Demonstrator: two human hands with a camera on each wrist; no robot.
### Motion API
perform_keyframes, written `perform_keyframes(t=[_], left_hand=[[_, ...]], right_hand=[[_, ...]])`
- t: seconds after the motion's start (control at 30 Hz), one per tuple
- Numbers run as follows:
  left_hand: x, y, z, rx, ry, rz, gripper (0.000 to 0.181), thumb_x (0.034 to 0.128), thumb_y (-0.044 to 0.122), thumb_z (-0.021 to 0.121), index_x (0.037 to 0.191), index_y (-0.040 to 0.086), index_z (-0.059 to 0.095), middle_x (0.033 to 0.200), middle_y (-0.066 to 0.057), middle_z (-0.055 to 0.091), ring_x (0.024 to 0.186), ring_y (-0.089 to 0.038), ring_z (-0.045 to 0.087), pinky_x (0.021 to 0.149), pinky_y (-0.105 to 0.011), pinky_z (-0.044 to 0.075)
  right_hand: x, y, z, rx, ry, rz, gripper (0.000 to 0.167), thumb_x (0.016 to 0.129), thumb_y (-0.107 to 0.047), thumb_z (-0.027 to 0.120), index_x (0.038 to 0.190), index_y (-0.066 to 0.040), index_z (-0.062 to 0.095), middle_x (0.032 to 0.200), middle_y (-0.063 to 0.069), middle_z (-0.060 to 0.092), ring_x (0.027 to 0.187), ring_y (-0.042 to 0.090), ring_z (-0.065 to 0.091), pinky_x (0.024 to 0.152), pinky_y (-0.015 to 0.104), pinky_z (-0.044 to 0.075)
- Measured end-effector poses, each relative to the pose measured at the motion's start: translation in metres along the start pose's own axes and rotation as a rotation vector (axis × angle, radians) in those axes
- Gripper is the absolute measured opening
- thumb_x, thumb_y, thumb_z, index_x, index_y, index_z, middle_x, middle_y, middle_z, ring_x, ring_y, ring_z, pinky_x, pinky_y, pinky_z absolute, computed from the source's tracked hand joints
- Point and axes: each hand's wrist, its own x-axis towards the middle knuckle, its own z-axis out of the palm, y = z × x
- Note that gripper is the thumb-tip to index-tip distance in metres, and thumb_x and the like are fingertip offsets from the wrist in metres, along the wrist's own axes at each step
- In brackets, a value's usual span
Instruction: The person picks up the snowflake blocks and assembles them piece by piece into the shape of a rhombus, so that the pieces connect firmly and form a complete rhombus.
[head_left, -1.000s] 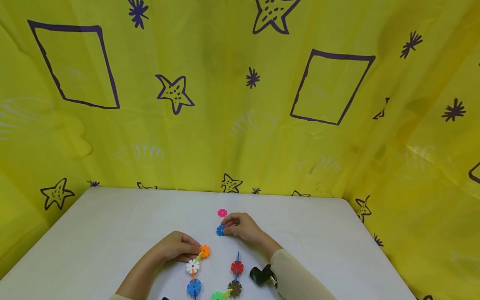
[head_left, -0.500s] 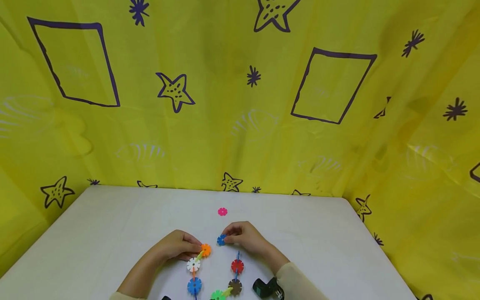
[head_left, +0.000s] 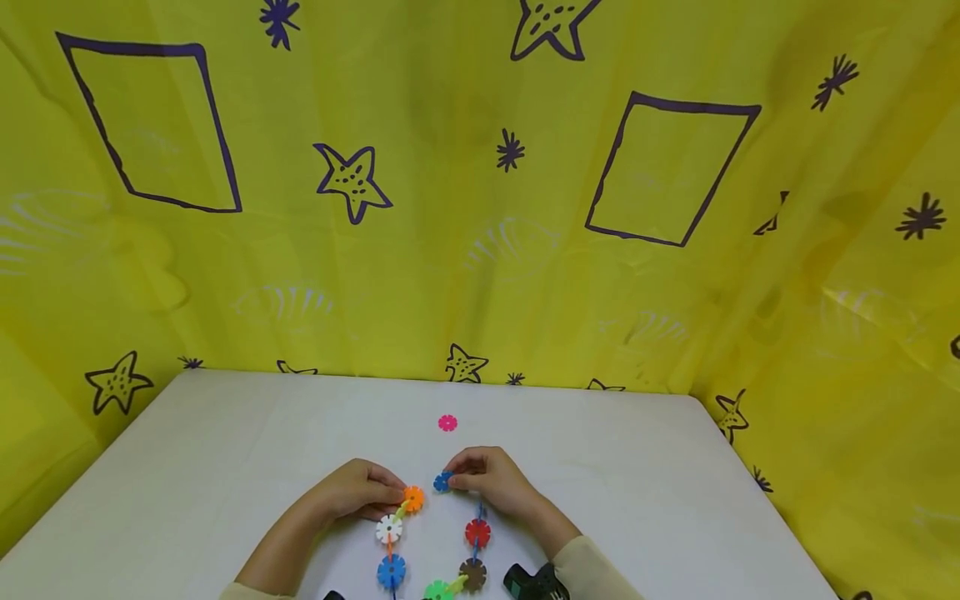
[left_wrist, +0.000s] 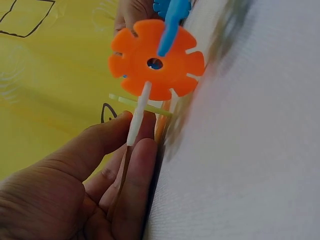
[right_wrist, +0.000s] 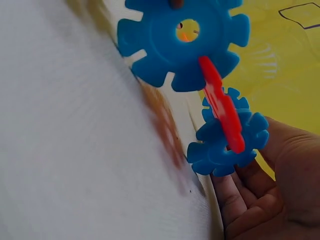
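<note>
In the head view my left hand (head_left: 358,492) pinches an orange disc (head_left: 413,499) at the upper end of the left chain, which runs down through a white disc (head_left: 389,529) to a blue one (head_left: 392,572). A separate blue notched disc (head_left: 442,482) is between the thumb and fingers of my right hand (head_left: 495,483). Below that hand the other branch shows a red disc (head_left: 477,532) and a brown disc (head_left: 473,575). The left wrist view shows my left hand (left_wrist: 105,185) behind linked discs; the right wrist view shows my right hand (right_wrist: 280,185) behind blue and red ones.
A pink disc (head_left: 447,423) lies alone farther back on the white table (head_left: 300,417). A green disc (head_left: 438,591) is at the bottom edge of the head view. Beside my right sleeve is a black device (head_left: 534,582). Yellow patterned cloth hangs behind and at the sides.
My right hand has come toward me from near the pink disc, bringing the blue disc with it. The left hand has stayed nearly still on the orange disc.
</note>
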Motion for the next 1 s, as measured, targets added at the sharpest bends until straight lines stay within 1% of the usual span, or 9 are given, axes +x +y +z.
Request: perform_keyframes(t=[0.27, 0.47, 0.73, 1.0], left_hand=[[-0.001, 0.003, 0.000, -0.011, -0.002, 0.000, 0.026, 0.0876, 0.015, 0.073, 0.105, -0.005, 0.071, 0.079, 0.000, 0.070, 0.066, -0.007, 0.063, 0.066, -0.025, 0.060], [-0.002, 0.002, 0.000, -0.023, -0.005, -0.015, 0.029, 0.0883, 0.015, 0.072, 0.109, -0.005, 0.071, 0.083, 0.000, 0.071, 0.069, -0.008, 0.065, 0.068, -0.026, 0.060], [-0.001, -0.001, -0.002, -0.027, -0.011, -0.012, 0.029, 0.0896, 0.015, 0.072, 0.110, -0.005, 0.071, 0.084, 0.000, 0.072, 0.069, -0.008, 0.065, 0.068, -0.027, 0.060], [-0.004, 0.003, -0.002, -0.028, -0.011, -0.014, 0.029, 0.0905, 0.016, 0.071, 0.110, -0.005, 0.070, 0.086, -0.002, 0.073, 0.070, -0.009, 0.066, 0.069, -0.027, 0.061]], right_hand=[[0.003, -0.001, 0.002, 0.028, -0.023, -0.041, 0.013, 0.091, -0.009, 0.070, 0.101, -0.002, 0.073, 0.095, 0.010, 0.072, 0.080, 0.009, 0.062, 0.074, 0.018, 0.051], [0.010, 0.001, 0.006, 0.030, -0.047, -0.035, 0.013, 0.091, -0.010, 0.070, 0.102, -0.004, 0.074, 0.096, 0.007, 0.073, 0.082, 0.009, 0.063, 0.074, 0.018, 0.052], [0.016, -0.002, 0.010, 0.028, -0.055, -0.024, 0.012, 0.091, -0.010, 0.070, 0.101, -0.005, 0.074, 0.097, 0.006, 0.073, 0.083, 0.010, 0.063, 0.074, 0.019, 0.052], [0.019, -0.007, 0.011, 0.029, -0.068, -0.015, 0.012, 0.091, -0.011, 0.070, 0.100, -0.005, 0.074, 0.093, 0.003, 0.072, 0.081, 0.008, 0.062, 0.074, 0.019, 0.052]])
